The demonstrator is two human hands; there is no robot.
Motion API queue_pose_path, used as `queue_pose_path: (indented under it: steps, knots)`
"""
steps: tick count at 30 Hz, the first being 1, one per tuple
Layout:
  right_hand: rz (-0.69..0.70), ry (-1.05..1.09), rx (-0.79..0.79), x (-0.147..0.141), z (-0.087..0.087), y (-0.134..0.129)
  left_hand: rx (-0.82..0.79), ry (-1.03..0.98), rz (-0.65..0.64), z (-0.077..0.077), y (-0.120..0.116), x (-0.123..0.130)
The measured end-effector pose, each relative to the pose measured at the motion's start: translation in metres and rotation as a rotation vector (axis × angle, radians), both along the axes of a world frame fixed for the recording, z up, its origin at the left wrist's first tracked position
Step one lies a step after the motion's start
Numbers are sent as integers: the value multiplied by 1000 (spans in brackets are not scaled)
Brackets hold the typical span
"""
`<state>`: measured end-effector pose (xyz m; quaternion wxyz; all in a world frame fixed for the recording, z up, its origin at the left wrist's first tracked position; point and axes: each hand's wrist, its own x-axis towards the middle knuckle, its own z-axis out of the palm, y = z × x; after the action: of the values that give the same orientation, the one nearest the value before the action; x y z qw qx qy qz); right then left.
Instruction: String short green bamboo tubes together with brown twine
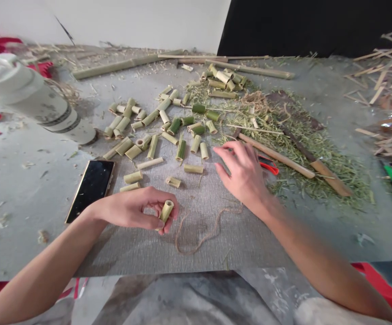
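A short bamboo tube (166, 211) is gripped between the thumb and fingers of my left hand (145, 208), its hollow end facing up. My right hand (240, 169) hovers over the grey mat (142, 257), fingers curved and apart, with nothing visible in it. Nearest its fingertips stands a cut bamboo piece (204, 150); another bamboo piece (193, 169) lies on its side to the left. Between my hands a thin twine (199, 246) curves across the mat. A split bamboo piece (173, 182) rests just beyond my left hand.
Many cut bamboo tubes spread across the middle. A phone (91, 189) and a lidded cup (47, 99) stand left. To the right are a red cutter (268, 165), a wooden-handled hammer (277, 155), a knife (331, 178) and green shavings (345, 167). Bamboo poles (121, 65) lie behind.
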<state>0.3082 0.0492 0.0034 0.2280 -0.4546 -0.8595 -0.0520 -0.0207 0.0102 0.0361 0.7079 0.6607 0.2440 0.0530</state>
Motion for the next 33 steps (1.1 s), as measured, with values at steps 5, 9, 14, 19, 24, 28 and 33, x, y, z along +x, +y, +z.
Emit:
queue_pose_path:
  steps: [5,9,14,19,24,28,33]
  knots:
    - [300,-67,-66,-15,-7,-7,-59,-16,32,-5,-1,1]
    - [319,-33,-59,-17,-15,-4,-134,-106,164,-13,-2,1]
    - [253,328,-193,-10,-15,-2,-154,-183,413,-23,1,3]
    - [174,585,-478,-13,-13,-10,-131,-201,469,-27,0,10]
    - [237,787,-775,-23,-6,-19,-76,-158,440,-20,-4,17]
    - [229,732,-812,-23,3,-20,-14,-57,438,-14,-3,13]
    - [-92,415,-387,9,12,8,251,385,400,-9,-2,6]
